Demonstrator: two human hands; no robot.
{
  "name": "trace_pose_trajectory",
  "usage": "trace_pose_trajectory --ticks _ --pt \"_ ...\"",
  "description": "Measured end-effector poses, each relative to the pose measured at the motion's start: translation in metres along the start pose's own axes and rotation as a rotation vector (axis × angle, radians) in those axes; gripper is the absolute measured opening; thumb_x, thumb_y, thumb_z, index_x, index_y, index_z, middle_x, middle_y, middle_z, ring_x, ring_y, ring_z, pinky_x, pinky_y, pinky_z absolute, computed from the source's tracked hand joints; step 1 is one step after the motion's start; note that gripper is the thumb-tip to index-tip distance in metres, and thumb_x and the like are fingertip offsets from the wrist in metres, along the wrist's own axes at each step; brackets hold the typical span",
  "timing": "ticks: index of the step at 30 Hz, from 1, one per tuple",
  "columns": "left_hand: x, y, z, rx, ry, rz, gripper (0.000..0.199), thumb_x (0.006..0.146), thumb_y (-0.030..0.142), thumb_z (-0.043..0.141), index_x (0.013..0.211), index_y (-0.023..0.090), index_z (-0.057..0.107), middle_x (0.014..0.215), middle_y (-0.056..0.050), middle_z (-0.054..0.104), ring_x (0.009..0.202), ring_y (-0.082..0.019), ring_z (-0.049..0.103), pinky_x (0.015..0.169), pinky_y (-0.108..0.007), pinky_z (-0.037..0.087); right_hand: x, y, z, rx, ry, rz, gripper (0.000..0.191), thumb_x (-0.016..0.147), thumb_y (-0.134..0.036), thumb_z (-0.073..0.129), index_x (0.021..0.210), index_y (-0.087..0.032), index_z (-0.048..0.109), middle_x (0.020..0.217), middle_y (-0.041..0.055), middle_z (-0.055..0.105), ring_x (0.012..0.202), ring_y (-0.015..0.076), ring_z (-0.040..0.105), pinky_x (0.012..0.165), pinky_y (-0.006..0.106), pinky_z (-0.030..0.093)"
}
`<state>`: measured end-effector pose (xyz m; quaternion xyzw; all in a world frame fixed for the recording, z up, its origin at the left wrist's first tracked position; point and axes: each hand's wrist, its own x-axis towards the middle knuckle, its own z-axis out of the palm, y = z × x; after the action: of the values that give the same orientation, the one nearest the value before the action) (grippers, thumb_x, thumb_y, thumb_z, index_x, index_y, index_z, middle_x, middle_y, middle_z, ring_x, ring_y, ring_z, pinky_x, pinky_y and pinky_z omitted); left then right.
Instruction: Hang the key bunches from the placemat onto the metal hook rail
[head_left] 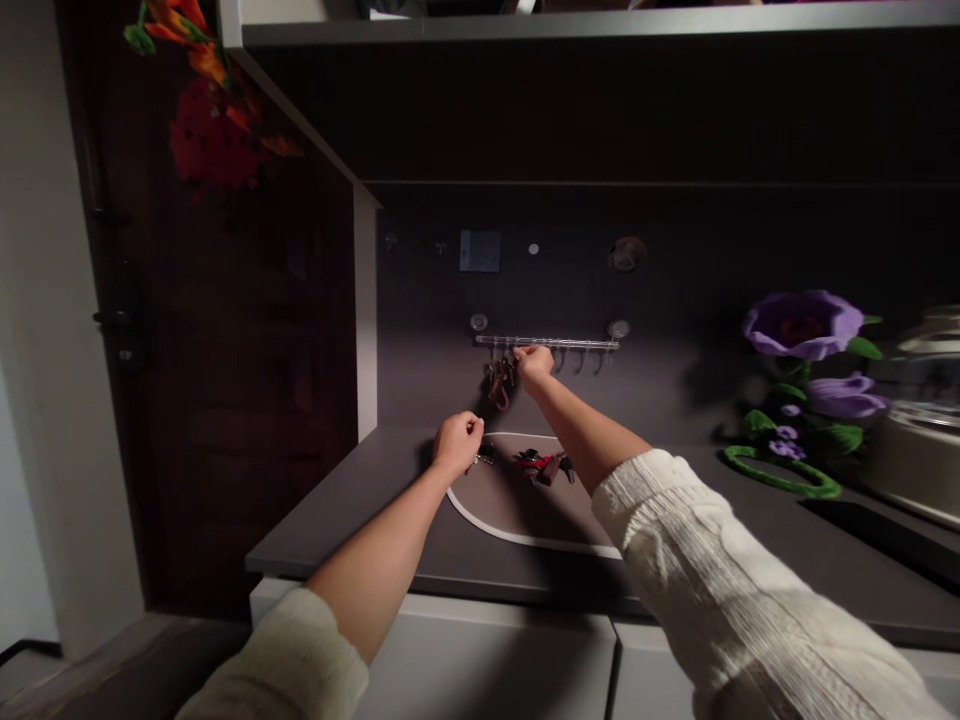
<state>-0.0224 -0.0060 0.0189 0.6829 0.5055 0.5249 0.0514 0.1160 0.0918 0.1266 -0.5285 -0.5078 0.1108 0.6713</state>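
Observation:
My right hand is raised to a clear hook rail on the dark back wall. Its fingertips are pinched at one of the hooks, on a bunch of keys with a pinkish loop that hangs just below and to the left. Lower down, my left hand is closed above the left side of a brown mat or tray with a white rim. Whatever it holds is hidden. Dark keys show right beside it; whether they touch the hand I cannot tell. More keys with a red piece lie on the brown surface.
Purple flowers with a green ring base stand on the counter at right, beside a pale appliance. A shelf overhangs above. Orange and red decorations hang at upper left, before a dark door.

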Motion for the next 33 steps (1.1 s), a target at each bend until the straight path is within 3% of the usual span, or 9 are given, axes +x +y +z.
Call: trace_pose_trajectory --ticks 10,19,33 --pt "0.001 -0.002 0.0 0.021 0.013 0.0 0.023 0.078 0.028 0.044 0.067 0.016 0.061 0.069 -0.003 0.063 0.065 -0.012 0.055 0.063 -0.022 0.037 -0.003 -0.01 -0.004 -0.203 -0.045 -0.028 0.015 0.068 -0.021 0.057 0.074 -0.013 0.069 0.073 0.0104 0.066 0.071 0.0194 0.061 0.068 0.03 0.044" --pt "0.001 -0.003 -0.001 0.01 0.012 -0.006 0.023 0.078 0.027 0.044 0.066 0.016 0.06 0.068 -0.003 0.063 0.064 -0.012 0.054 0.063 -0.023 0.036 -0.008 -0.01 -0.007 -0.231 -0.075 -0.082 0.018 0.071 -0.022 0.056 0.08 -0.013 0.069 0.078 0.0117 0.067 0.075 0.0196 0.061 0.07 0.029 0.043" --pt "0.002 -0.003 -0.002 0.017 0.022 -0.02 0.022 0.077 0.027 0.044 0.067 0.016 0.061 0.069 -0.004 0.063 0.065 -0.012 0.054 0.064 -0.023 0.037 -0.014 -0.008 -0.007 -0.195 -0.016 -0.075 0.009 0.065 -0.019 0.056 0.07 -0.015 0.064 0.073 0.007 0.064 0.069 0.0156 0.057 0.07 0.027 0.042"
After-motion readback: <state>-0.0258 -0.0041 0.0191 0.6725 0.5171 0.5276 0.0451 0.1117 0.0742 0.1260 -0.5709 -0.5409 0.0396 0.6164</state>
